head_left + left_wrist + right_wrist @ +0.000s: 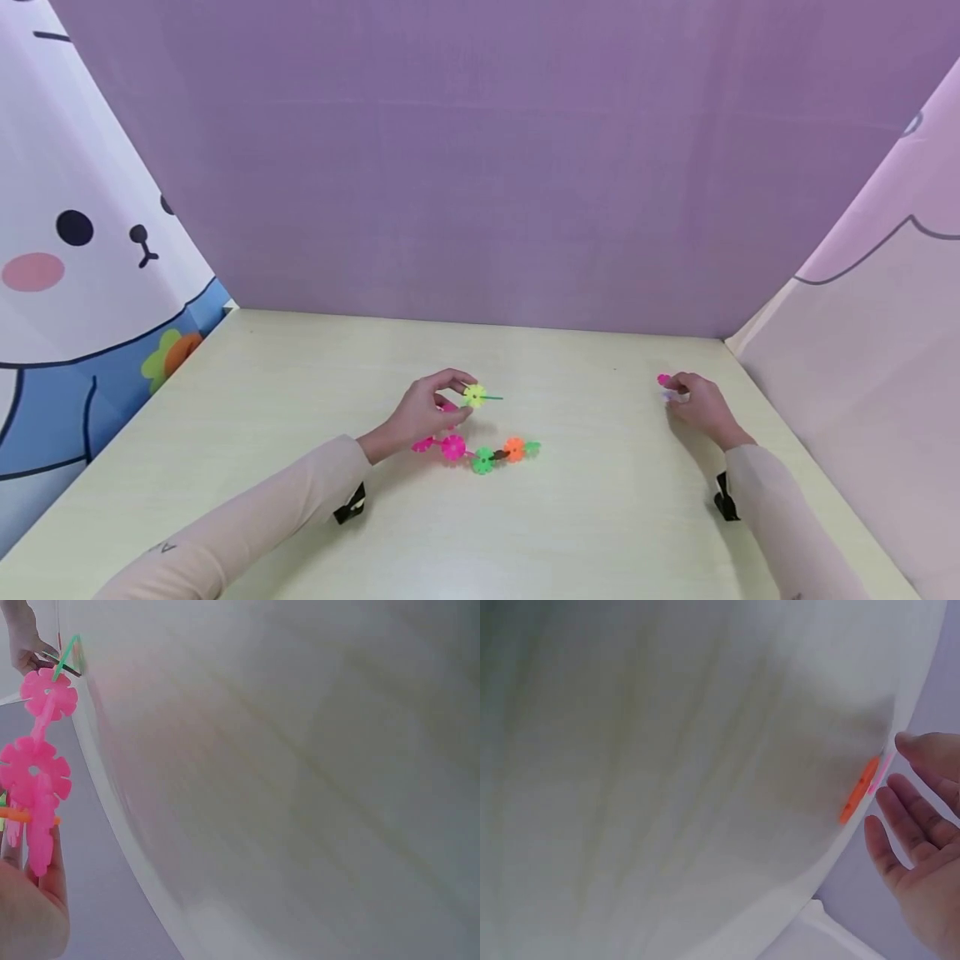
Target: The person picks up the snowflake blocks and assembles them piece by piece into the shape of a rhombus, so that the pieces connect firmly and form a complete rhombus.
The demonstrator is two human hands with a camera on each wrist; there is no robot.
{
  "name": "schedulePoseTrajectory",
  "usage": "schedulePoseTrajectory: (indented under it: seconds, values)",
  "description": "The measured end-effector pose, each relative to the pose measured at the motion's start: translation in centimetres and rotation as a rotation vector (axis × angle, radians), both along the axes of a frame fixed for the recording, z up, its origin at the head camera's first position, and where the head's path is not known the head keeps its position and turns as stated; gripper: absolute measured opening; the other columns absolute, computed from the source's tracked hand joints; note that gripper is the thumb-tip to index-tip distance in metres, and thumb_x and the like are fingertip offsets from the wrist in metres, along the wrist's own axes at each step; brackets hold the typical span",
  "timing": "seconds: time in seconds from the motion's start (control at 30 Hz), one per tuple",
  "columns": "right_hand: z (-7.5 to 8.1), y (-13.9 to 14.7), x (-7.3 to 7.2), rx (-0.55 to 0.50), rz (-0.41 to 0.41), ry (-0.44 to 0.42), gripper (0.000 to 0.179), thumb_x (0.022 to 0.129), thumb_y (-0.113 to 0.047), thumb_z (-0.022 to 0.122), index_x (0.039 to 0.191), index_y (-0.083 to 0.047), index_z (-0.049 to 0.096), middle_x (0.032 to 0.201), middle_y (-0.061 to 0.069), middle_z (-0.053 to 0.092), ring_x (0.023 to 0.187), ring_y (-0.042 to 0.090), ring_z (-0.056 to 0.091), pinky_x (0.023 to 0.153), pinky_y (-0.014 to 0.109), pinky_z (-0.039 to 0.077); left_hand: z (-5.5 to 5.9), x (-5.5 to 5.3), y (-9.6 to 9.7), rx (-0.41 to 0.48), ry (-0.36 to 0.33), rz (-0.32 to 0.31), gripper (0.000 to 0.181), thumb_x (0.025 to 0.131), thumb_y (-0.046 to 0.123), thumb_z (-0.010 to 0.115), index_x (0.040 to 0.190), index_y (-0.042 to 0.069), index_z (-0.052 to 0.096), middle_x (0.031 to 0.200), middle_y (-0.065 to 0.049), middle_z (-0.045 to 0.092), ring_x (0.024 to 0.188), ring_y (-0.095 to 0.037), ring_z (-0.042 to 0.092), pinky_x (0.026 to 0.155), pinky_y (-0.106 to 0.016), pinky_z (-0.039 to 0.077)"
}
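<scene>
Snowflake-disc chain lies on the table mid-front, its long axis running left to right, pink discs nearest the left hand. That hand pinches a yellow disc at the chain's raised end, likely steadying it. Well apart, the right hand reaches loose pink and orange discs, fingers relaxed, gripping nothing.

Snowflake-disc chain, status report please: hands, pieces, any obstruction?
Left hand pinches yellow disc at chain's end. Right hand open, fingertips by loose pink piece and orange disc. Table between them unobstructed.
</scene>
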State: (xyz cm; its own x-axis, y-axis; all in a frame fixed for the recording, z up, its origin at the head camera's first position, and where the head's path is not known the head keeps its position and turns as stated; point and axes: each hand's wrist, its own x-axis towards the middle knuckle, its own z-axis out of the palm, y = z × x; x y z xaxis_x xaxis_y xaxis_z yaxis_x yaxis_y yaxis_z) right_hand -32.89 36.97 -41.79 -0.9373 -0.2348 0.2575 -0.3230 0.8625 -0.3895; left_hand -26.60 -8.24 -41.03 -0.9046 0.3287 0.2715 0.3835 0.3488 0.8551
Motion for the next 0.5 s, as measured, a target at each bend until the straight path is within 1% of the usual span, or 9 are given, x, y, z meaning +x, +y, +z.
schedulePoseTrajectory:
  seconds: [0.1, 0.23, 0.4, 0.5]
  values:
    - [-0.09, 0.14, -0.28, 0.009, -0.012, -0.048, 0.023, 0.074, 0.0, 0.062, 0.096, 0.007, 0.06, 0.088, 0.021, 0.061, 0.082, 0.033, 0.056, 0.076, 0.047, 0.045, -0.01, 0.0, -0.06, 0.004, -0.003, -0.002, 0.036, 0.077, 0.011, 0.073, 0.11, 0.018, 0.06, 0.101, -0.002, 0.063, 0.099, -0.027, 0.058, 0.073, -0.022, 0.051]
    - [-0.19, 0.21, -0.53, 0.022, -0.019, -0.094, 0.021, 0.076, -0.002, 0.062, 0.095, 0.006, 0.06, 0.087, 0.02, 0.061, 0.079, 0.029, 0.054, 0.073, 0.041, 0.044, -0.04, -0.01, -0.14, 0.013, -0.006, -0.007, 0.036, 0.077, 0.012, 0.073, 0.11, 0.019, 0.06, 0.1, -0.002, 0.063, 0.099, -0.029, 0.057, 0.073, -0.022, 0.051]
    - [-0.26, 0.3, -0.78, 0.046, -0.022, -0.097, 0.018, 0.076, -0.002, 0.062, 0.093, 0.005, 0.061, 0.085, 0.018, 0.061, 0.076, 0.027, 0.054, 0.07, 0.039, 0.044, 0.16, 0.11, -0.11, 0.015, -0.009, -0.002, 0.036, 0.077, 0.011, 0.073, 0.109, 0.017, 0.06, 0.1, -0.003, 0.063, 0.099, -0.03, 0.056, 0.072, -0.021, 0.051]
    - [-0.18, 0.2, -0.93, 0.035, -0.022, -0.099, 0.019, 0.075, 0.0, 0.063, 0.093, 0.006, 0.061, 0.085, 0.019, 0.061, 0.077, 0.028, 0.056, 0.07, 0.041, 0.046, 0.58, 0.42, 0.01, 0.011, -0.003, 0.0, 0.036, 0.077, 0.008, 0.072, 0.111, 0.012, 0.06, 0.102, -0.006, 0.063, 0.099, -0.028, 0.056, 0.072, -0.021, 0.051]
